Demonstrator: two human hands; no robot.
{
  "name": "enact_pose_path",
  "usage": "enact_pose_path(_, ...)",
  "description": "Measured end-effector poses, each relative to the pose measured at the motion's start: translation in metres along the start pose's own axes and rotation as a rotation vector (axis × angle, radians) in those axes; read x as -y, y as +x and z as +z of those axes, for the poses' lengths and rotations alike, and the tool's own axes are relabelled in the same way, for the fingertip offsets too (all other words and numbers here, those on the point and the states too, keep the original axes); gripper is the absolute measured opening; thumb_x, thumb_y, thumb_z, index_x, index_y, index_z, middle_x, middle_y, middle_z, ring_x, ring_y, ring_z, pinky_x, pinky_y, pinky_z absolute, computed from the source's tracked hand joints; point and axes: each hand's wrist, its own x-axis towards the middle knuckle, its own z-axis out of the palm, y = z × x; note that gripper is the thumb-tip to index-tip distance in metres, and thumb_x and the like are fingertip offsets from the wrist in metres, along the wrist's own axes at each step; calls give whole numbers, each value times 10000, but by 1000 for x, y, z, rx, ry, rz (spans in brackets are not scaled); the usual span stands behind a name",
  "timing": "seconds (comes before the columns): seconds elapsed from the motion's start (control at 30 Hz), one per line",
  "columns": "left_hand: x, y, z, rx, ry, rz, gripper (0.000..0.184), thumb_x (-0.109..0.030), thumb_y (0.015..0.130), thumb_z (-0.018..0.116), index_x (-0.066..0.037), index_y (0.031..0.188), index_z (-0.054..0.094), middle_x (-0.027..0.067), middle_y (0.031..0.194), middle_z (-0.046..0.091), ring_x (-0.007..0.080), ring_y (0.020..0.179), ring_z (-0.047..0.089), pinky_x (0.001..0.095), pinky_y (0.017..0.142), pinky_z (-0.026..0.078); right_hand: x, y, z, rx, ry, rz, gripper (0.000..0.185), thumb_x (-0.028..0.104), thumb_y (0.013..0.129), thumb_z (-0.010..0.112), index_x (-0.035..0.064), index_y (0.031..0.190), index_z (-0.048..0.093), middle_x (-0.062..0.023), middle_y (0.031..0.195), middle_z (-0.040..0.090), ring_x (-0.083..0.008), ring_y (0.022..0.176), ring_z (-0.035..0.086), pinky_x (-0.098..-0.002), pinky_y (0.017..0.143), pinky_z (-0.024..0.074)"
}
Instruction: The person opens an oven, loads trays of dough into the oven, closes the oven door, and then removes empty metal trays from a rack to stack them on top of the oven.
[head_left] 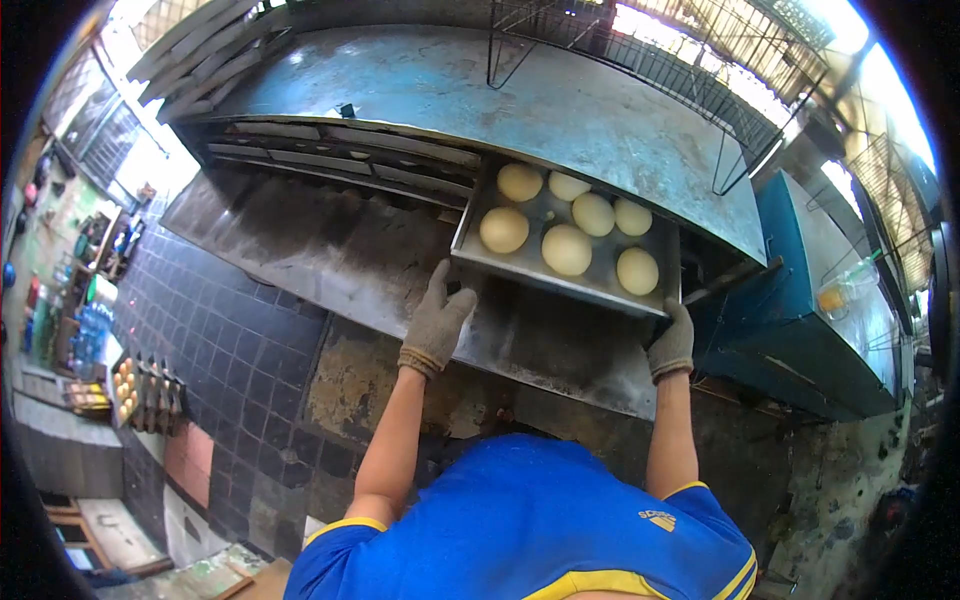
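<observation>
A metal tray [520, 262] holding several round pale buns [567, 249] sticks partly out from under the blue-grey metal top. My left hand [438, 320], in a grey glove, is at the tray's front left corner, fingers apart, the thumb pointing to the right. At the front right corner, my gloved right hand [672, 343] has its fingers at the tray's edge, partly hidden beneath it. The rear of the tray lies inside the dark opening.
A metal shelf [330, 250] runs below the tray. Wire racks [640, 75] stand on the metal top [420, 85]. To the right is a blue cabinet [790, 290] bearing a plastic cup [832, 298]. More buns [126, 390] sit far left.
</observation>
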Motion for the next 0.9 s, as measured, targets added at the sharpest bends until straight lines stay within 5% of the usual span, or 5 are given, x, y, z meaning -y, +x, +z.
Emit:
enact_pose_path(0.1,35,-21,-12,9,-45,13,931,-474,1078,692,18,1796,363,304,1576,689,381,1491,663,436,1261,484,1,67,9,100,12,23,325,348,1104,726,94,1301,774,-80,1180,760,-244,995,712,-422,849,620)
enact_pose_path(0.4,120,-123,-111,-142,-154,-346,809,-368,1080,692,43,1741,470,237,1607,663,319,1432,679,414,1212,521,16,126,119,121,-49,-75,485,408,1051,778,146,1453,711,-142,1390,735,-280,1255,689,-402,969,605)
enact_pose_path(0.57,188,-156,-183,-289,-273,-389,715,-240,1105,698,5,1744,489,146,1521,688,162,1181,692,336,987,585,-62,63,155,28,-921,-494,683,438,977,828,111,1551,653,-232,1500,691,-383,1412,637,-478,1134,540)
enact_pose_path(0.73,208,-175,-258,-366,-286,-366,702,-257,1127,685,-15,1754,484,143,1493,693,179,1131,698,355,963,592,-226,-123,222,738,-1800,-489,905,471,859,909,111,1633,608,-295,1623,631,-473,1590,546,-536,1307,448)
enact_pose_path(0.9,197,-197,-342,-440,-204,-300,693,-244,1130,697,-1,1745,491,137,1504,690,171,1154,683,343,983,592,-327,-196,281,730,-1849,-988,811,261,882,818,217,1664,606,-259,1725,540,-503,1644,449,-618,1356,339)
